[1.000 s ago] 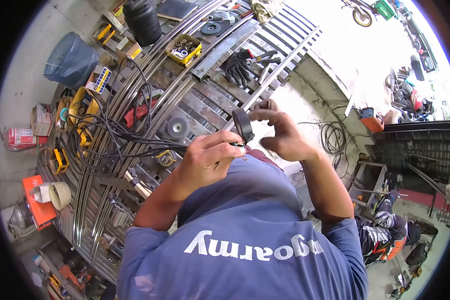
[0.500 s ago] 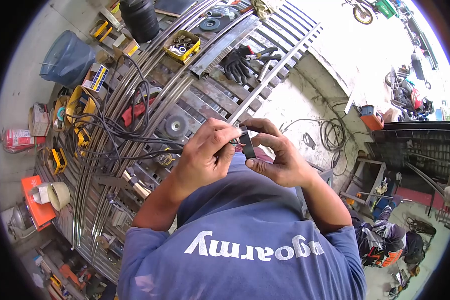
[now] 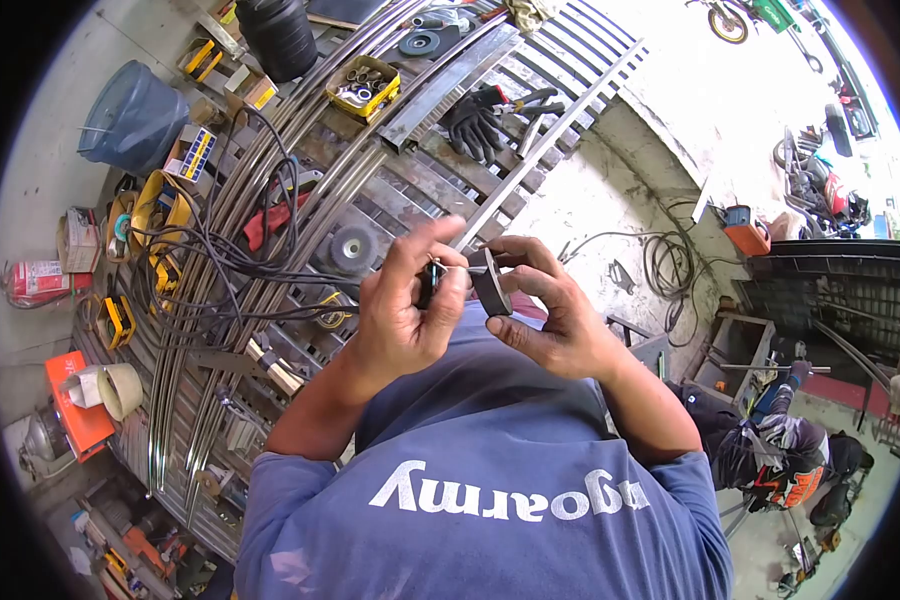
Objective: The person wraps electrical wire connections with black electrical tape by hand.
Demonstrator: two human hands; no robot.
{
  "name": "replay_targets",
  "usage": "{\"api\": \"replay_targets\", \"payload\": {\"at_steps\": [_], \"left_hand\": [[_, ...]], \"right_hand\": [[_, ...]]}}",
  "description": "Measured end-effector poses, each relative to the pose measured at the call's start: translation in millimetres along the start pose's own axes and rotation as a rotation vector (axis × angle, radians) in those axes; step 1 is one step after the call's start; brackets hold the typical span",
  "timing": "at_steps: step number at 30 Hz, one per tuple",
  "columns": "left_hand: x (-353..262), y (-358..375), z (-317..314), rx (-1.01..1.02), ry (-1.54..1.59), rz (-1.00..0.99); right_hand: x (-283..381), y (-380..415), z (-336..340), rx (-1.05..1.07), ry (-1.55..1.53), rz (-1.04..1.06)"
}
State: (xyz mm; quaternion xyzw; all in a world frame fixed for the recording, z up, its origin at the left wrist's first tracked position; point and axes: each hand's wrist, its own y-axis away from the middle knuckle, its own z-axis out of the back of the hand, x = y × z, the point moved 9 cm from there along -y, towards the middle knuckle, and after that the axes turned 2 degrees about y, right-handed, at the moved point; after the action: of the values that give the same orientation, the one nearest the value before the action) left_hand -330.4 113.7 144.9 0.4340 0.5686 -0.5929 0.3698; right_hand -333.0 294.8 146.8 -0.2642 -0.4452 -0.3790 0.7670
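Observation:
Between the thumb and fingers of my right hand [image 3: 555, 310] is a small dark block-shaped part [image 3: 489, 284], held in front of my chest. Just left of it, my left hand [image 3: 410, 300] pinches a small dark piece [image 3: 430, 284] with a thin light wire or pin pointing toward the block. The index finger of that hand is raised. Black cables [image 3: 310, 282] run from the left up behind my left wrist. What exactly the small piece is, I cannot make out.
A slatted metal bench [image 3: 400, 205] bears long tubes, a yellow box of fittings [image 3: 364, 86], black gloves [image 3: 475, 128] and a grinding disc [image 3: 352, 249]. A blue bucket [image 3: 135, 118] stands upper left. Another person [image 3: 775, 455] is at the lower right.
My left hand has drawn slightly left, away from the block, and its index finger has lifted. The block has turned in my right hand. The other person has shifted position.

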Motion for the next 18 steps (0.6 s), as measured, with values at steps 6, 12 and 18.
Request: {"api": "replay_targets", "payload": {"at_steps": [6,12,18], "left_hand": [[-1,-2,-7,0.100,-0.206,-0.002],[-14,-9,-9,0.120,-0.359,-0.189],[-20,-10,-10,0.158,-0.341,-0.178]], "right_hand": [[-3,2,3,-0.074,-0.070,0.006],[3,7,8,-0.102,-0.085,0.155],[3,8,13,-0.123,-0.048,0.130]]}}
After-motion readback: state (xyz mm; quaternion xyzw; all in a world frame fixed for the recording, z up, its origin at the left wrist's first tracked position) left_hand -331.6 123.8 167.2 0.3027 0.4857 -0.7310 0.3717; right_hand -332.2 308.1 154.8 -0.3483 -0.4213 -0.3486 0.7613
